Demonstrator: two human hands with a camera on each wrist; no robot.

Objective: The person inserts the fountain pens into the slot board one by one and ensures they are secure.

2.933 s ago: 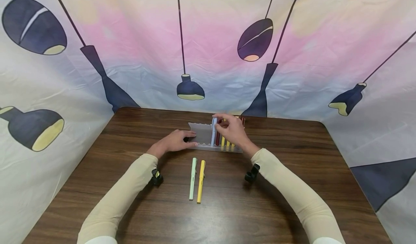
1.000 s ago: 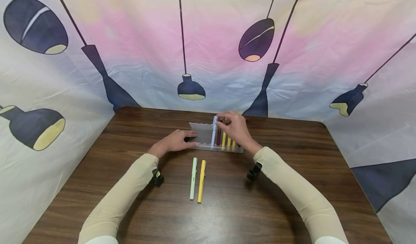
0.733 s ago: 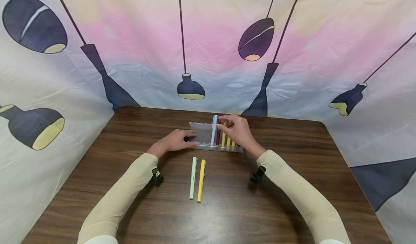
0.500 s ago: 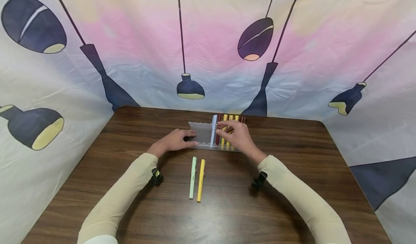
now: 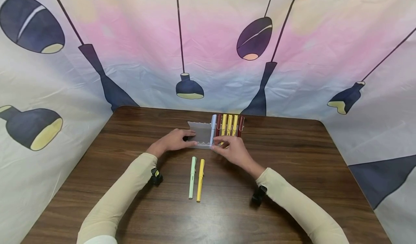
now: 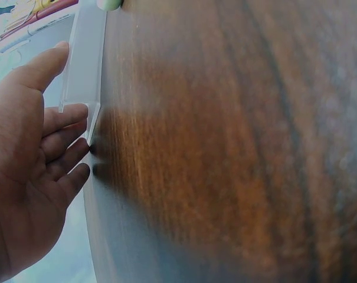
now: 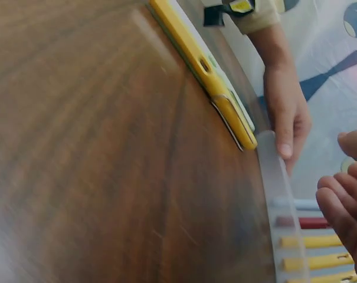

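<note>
In the head view a clear plastic pen stand (image 5: 199, 132) stands near the table's far edge. My left hand (image 5: 175, 140) holds its left end, with the thumb on the front lip and fingers at the side. A light blue pen (image 5: 213, 128) leans in the stand, left of a dark red pen (image 5: 219, 123) and several yellow and red pens. My right hand (image 5: 233, 149) is at the lower end of the light blue pen, thumb and fingers apart in the right wrist view. A pale green pen (image 5: 193, 177) and a yellow pen (image 5: 200, 180) lie in front.
The dark wooden table (image 5: 162, 215) reaches back to a cloth backdrop (image 5: 146, 56) printed with lamps. Small black cameras sit on both wrists. Beige sleeves (image 5: 117, 197) cover the forearms.
My right hand has let go of the light blue pen's upper part and moved down toward its lower end, uncovering the pen tops behind. The left hand has stayed in place.
</note>
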